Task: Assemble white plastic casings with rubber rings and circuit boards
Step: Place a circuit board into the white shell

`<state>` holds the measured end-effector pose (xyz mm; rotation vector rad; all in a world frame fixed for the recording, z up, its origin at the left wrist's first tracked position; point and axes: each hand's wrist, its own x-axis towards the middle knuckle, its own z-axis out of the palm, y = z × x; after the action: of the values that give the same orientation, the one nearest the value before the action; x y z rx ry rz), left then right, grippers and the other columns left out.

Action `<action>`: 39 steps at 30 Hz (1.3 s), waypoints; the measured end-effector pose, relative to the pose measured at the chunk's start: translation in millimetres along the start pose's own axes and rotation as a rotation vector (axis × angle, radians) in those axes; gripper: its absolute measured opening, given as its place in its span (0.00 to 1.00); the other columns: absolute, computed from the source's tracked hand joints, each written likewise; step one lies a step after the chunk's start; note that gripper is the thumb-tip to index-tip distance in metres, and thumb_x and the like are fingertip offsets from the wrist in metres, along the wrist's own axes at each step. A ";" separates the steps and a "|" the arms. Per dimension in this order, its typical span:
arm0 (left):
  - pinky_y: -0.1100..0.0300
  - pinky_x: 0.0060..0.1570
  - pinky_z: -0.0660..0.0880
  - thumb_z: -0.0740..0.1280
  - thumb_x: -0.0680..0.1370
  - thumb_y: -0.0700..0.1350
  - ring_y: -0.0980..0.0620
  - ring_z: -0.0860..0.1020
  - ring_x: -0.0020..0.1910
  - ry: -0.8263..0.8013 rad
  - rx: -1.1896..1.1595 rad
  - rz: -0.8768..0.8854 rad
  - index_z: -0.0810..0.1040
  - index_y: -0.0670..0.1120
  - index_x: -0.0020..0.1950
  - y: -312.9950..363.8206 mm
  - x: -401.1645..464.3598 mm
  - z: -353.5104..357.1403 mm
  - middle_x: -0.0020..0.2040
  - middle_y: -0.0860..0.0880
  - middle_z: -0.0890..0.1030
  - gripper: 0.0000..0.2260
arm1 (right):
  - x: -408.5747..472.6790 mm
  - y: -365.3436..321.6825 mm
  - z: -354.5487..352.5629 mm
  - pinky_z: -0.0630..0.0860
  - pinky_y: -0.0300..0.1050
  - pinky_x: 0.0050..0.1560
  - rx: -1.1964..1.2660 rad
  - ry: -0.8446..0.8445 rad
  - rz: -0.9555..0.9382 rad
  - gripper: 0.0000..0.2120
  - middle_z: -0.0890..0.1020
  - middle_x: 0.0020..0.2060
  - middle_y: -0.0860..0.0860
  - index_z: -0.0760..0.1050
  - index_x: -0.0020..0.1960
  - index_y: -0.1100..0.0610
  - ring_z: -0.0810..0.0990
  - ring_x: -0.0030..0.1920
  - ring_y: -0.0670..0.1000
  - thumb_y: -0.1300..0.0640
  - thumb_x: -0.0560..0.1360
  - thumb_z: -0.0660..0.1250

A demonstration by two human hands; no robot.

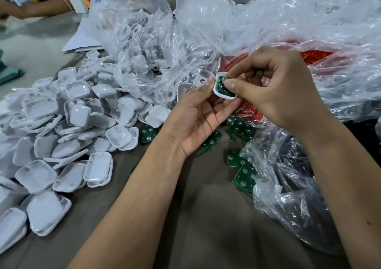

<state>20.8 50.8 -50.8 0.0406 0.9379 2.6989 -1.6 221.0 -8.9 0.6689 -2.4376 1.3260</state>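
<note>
Across the left of the frame a heap of white casings (pixel 68 128) spreads over the grey table (pixel 206 217), spilling out of a clear bag (pixel 144 41) at upper centre. Crumpled plastic (pixel 288 21) fills the upper right, with a mass of red pieces (pixel 317 56) (too blurred under the film to identify) showing through it. Loose green boards (pixel 243 128) lie on the table below the hands, some tucked under another clear bag (pixel 288 186) at lower right. Another person's arm (pixel 37 8) rests at upper left.

At centre, the left hand (pixel 198 120) holds one casing (pixel 223 91) from below, fingertips curled round its edges. A green board (pixel 222 86) sits inside it. The right hand (pixel 274 89) reaches in from the right, thumb and forefinger pinched together onto the board's top face, the other fingers curled.
</note>
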 end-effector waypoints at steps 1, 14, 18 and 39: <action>0.55 0.46 0.84 0.65 0.76 0.39 0.44 0.86 0.46 0.005 0.002 -0.001 0.86 0.37 0.48 -0.1 0.0 -0.1 0.50 0.37 0.85 0.11 | 0.1 -0.5 -0.1 0.78 0.42 0.40 -0.008 -0.007 0.002 0.06 0.83 0.43 0.54 0.86 0.49 0.56 0.80 0.39 0.51 0.56 0.74 0.79; 0.55 0.46 0.84 0.65 0.79 0.38 0.44 0.86 0.46 0.047 0.017 -0.014 0.83 0.36 0.52 0.4 1.2 -2.7 0.50 0.37 0.85 0.09 | 0.5 -3.3 3.6 0.78 0.40 0.46 -0.099 -0.033 -0.011 0.06 0.81 0.46 0.54 0.84 0.51 0.58 0.80 0.43 0.49 0.57 0.76 0.77; 0.55 0.46 0.84 0.62 0.82 0.37 0.44 0.85 0.47 0.057 0.020 -0.025 0.81 0.36 0.55 0.7 1.5 -3.3 0.51 0.37 0.85 0.09 | 1.4 -1.8 3.6 0.78 0.41 0.47 -0.122 -0.032 -0.009 0.05 0.80 0.46 0.54 0.84 0.51 0.57 0.79 0.43 0.48 0.58 0.76 0.76; 0.54 0.48 0.84 0.63 0.80 0.38 0.45 0.85 0.47 0.068 0.031 -0.018 0.80 0.37 0.56 1.5 1.2 -1.4 0.51 0.39 0.85 0.09 | -0.1 -1.6 2.6 0.70 0.29 0.42 -0.198 0.004 -0.130 0.07 0.76 0.43 0.49 0.85 0.50 0.60 0.75 0.39 0.41 0.59 0.74 0.78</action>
<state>19.2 49.2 -51.1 -0.0541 0.9950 2.6844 -0.7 218.0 -9.2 0.7563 -2.4349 1.0201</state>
